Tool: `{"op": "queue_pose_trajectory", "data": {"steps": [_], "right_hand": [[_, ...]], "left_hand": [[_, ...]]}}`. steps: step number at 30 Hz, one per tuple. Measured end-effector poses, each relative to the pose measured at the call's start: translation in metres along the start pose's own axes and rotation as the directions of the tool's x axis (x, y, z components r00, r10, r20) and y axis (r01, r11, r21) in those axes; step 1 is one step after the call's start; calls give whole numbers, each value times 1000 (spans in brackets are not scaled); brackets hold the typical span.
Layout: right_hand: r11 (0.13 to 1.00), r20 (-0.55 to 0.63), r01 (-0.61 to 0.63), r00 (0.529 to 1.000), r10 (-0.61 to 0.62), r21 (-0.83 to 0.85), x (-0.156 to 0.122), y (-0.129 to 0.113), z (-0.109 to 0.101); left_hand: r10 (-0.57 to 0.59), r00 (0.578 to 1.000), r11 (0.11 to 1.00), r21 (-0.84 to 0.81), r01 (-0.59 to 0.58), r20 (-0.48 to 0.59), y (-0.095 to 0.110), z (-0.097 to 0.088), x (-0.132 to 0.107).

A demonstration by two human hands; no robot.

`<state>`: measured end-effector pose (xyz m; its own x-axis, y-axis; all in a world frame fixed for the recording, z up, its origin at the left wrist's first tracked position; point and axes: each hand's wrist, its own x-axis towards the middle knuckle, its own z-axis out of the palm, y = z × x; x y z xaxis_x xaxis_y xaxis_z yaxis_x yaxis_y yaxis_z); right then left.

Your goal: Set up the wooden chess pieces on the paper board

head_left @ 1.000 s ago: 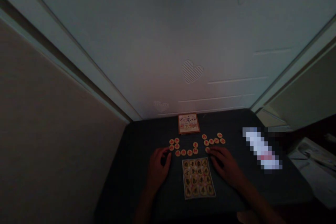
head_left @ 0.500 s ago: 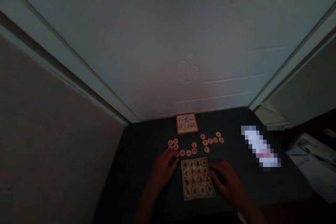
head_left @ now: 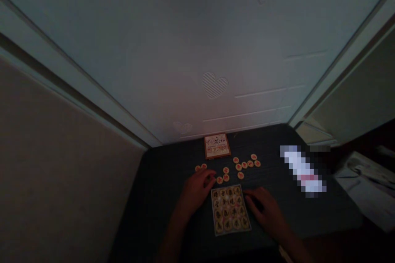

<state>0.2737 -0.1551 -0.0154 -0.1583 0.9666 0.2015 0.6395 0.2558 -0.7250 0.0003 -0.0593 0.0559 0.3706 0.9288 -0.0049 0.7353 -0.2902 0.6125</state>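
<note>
My left hand (head_left: 196, 189) reaches over a group of round wooden Chinese chess pieces with red characters. Its thumb and bent fingers close around a piece at the lower row, mostly hidden by the fingers; neighbouring pieces (head_left: 219, 180) lie just right of it. Several more are covered by the hand. In front of me lies a square clear tray (head_left: 212, 209) filled with rows of chess pieces with black characters (head_left: 227, 213). My right hand (head_left: 267, 211) rests at the tray's upper right edge, with thumb and forefinger curled against it.
A flat chess box (head_left: 217, 146) with a printed lid lies at the back of the dark table (head_left: 160, 172), by a pale panel (head_left: 215, 85) with a raised heart. More red pieces (head_left: 244, 165) lie right of centre. A bright blurred item (head_left: 304, 170) is at the right.
My left hand has moved slightly right along the lower row of red pieces, its thumb and fingers now closer together. My right hand stays by the tray. The view has shifted a little.
</note>
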Motion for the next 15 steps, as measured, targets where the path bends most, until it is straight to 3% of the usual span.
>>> {"op": "queue_pose_trajectory", "data": {"steps": [4,15], "right_hand": [[1000,-25,-9,1000,10,21,0,0,0],[999,-69,-15,997,17,37,3,-5,0]], "left_hand": [[18,992,1000,19,-21,124,5,-3,16],[58,983,997,35,-65,173,0,1,25]]}}
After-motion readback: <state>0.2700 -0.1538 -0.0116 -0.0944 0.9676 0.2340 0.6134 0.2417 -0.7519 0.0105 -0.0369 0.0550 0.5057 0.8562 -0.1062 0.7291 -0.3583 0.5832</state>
